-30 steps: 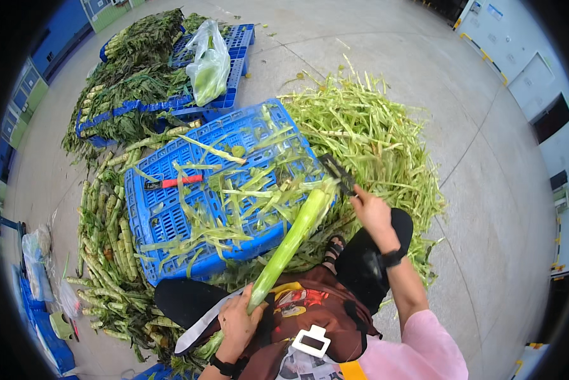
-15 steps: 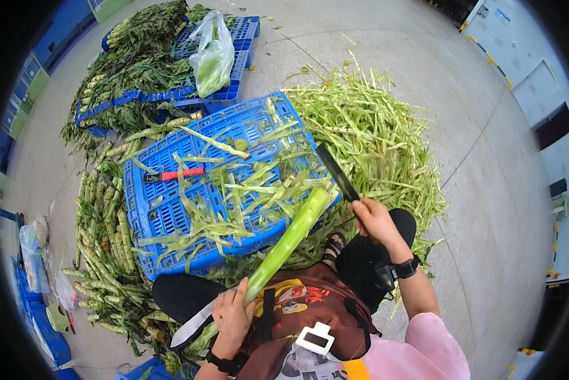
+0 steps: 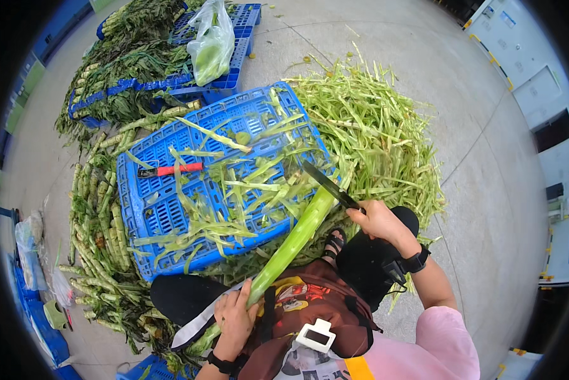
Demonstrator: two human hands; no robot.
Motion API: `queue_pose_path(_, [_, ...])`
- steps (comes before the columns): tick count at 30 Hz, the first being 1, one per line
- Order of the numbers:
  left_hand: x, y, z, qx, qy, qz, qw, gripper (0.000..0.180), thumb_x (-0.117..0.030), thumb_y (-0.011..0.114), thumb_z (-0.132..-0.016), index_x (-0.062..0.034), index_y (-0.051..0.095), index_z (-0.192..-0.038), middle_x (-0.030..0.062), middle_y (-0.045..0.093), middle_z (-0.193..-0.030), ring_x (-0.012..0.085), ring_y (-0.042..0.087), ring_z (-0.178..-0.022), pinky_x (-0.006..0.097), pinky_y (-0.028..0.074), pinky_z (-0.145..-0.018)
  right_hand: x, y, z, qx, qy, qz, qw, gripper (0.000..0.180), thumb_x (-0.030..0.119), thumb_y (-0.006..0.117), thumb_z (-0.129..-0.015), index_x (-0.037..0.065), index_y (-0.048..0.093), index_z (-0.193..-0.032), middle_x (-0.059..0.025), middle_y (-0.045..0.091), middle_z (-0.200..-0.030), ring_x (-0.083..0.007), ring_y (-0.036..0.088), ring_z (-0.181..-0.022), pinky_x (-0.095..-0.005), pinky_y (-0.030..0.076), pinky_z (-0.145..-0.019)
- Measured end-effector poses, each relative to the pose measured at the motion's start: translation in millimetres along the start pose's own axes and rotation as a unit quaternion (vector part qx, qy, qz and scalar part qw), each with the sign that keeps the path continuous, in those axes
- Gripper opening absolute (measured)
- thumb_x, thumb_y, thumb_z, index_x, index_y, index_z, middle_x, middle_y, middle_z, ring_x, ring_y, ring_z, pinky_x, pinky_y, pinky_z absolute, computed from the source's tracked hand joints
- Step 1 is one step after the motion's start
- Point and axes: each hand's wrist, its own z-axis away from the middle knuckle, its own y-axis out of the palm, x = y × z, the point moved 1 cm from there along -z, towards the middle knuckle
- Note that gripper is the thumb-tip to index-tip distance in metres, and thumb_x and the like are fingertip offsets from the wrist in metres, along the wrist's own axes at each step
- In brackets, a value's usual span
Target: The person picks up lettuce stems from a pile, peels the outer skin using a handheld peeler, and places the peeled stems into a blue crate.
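My left hand (image 3: pixel 235 316) is wrapped round the lower part of a long, thick green celtuce stalk (image 3: pixel 287 250). Pale green and largely bare of skin, the stalk slants up and right across my lap, its far end over the near right edge of an upturned blue plastic crate (image 3: pixel 199 255). Gripped in my right hand (image 3: pixel 381 221) is a dark, long-bladed knife (image 3: pixel 326 180). Its blade points up and left and crosses the far tip of the stalk; whether it touches cannot be made out. A red-handled tool (image 3: pixel 179 169) lies on the crate among peel strips (image 3: pixel 202 228).
A large heap of green peelings (image 3: pixel 373 136) covers the floor right of the crate. Unpeeled celtuce stalks (image 3: pixel 97 240) are piled to the left. Behind, leafy bundles (image 3: pixel 132 63) and a clear plastic bag (image 3: pixel 212 50) sit on a blue pallet (image 3: pixel 245 28).
The knife has swung left from beyond the stalk's tip to lie across it, with my right hand slightly lower. My left hand keeps its hold on the stalk.
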Motion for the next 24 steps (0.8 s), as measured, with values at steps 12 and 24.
queue_pose_path(12, [19,-11,-20,0.097,0.005,0.140,0.985,0.061,-0.027,0.077,-0.076,-0.0092,0.055,-0.130,0.0117,0.066,-0.097,0.0284,0.063,-0.087,0.037,0.049,-0.078,-21,19,-30,0.053,0.010,-0.130,0.990,0.041,0.035,0.058,-0.091,-0.005,0.064,-0.086,-0.0051,0.054,-0.051,-0.0136,0.051,-0.039,-0.0299,0.043,-0.040])
queue_pose_path(24, [87,-212,-12,-0.246,-0.008,0.626,0.740,0.059,-0.050,0.061,-0.090,-0.0095,0.047,-0.131,0.0033,0.057,-0.094,0.0131,0.054,-0.072,0.025,0.044,-0.060,-112,-19,-26,-0.314,0.032,-0.119,0.941,0.046,0.044,0.060,-0.089,-0.001,0.063,-0.083,-0.0137,0.060,-0.058,-0.0257,0.062,-0.051,-0.0369,0.048,-0.052])
